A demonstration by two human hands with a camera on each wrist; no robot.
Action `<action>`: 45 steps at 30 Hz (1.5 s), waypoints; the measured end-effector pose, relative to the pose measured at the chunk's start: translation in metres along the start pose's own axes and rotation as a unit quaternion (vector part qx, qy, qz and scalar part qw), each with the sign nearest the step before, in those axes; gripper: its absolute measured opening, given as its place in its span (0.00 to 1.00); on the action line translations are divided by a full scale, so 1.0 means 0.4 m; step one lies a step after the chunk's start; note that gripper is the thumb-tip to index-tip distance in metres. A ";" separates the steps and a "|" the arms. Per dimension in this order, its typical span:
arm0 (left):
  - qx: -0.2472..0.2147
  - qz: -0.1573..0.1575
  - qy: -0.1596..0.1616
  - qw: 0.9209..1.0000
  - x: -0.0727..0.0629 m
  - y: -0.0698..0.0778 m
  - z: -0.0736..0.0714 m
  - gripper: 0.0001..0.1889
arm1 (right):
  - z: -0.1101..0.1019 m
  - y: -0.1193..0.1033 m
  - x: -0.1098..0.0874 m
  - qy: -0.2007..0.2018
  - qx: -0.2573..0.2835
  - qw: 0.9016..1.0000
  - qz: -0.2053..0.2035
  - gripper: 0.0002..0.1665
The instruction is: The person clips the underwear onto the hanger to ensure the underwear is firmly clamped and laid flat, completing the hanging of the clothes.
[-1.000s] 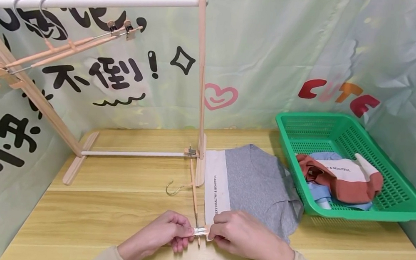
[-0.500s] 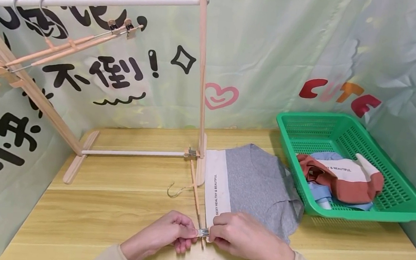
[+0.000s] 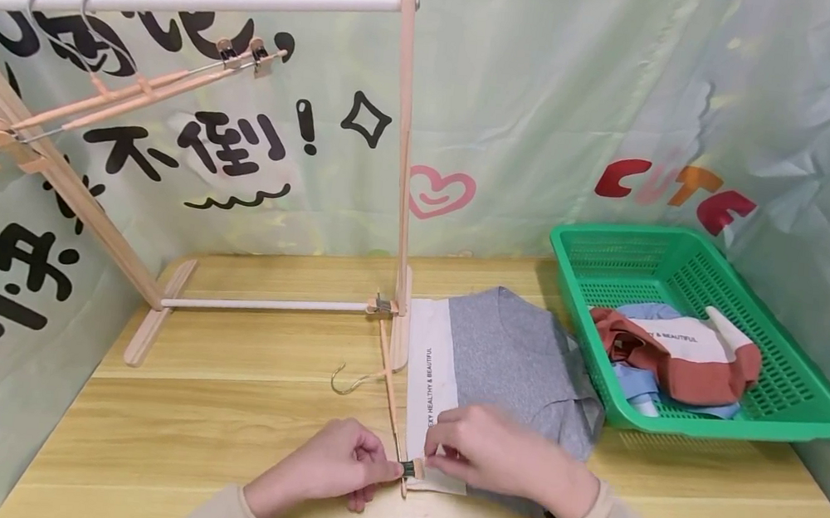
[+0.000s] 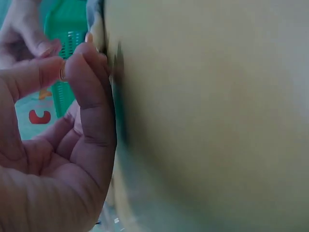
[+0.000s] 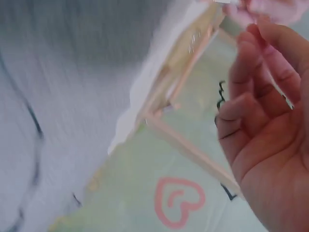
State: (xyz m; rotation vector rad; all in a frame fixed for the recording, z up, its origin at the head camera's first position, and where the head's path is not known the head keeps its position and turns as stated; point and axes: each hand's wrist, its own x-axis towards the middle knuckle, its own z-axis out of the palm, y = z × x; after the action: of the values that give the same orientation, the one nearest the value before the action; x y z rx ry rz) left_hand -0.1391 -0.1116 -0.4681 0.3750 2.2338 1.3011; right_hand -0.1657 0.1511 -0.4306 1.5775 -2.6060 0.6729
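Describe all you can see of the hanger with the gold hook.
The hanger has a slim bar, mostly wood-look, metal toward the near end, and a gold hook pointing left in the head view. Its bar runs away from the person across the table, beside the grey garment. The far clip, wood-look with metal parts, overlaps the rack in view, contact unclear. The left hand pinches the near clip; whether the right hand touches it is unclear.
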 end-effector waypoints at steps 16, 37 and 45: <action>0.083 -0.022 0.145 0.986 0.153 0.075 -0.240 0.14 | -0.102 0.278 0.215 -0.063 0.037 0.970 0.232 0.13; -0.012 -0.092 0.218 0.972 0.332 0.050 -0.280 0.13 | 0.001 0.385 0.340 -0.022 -0.050 0.946 0.321 0.06; -0.158 -0.088 0.201 0.963 0.334 0.056 -0.309 0.13 | -0.037 0.383 0.345 0.008 0.025 0.953 0.302 0.05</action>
State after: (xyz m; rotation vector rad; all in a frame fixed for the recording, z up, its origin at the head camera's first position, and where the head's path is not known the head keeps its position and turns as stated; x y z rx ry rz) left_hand -0.3196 -0.1255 -0.4390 -0.2220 2.2504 1.7187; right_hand -0.3662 0.1013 -0.4380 0.7463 -3.0841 0.7636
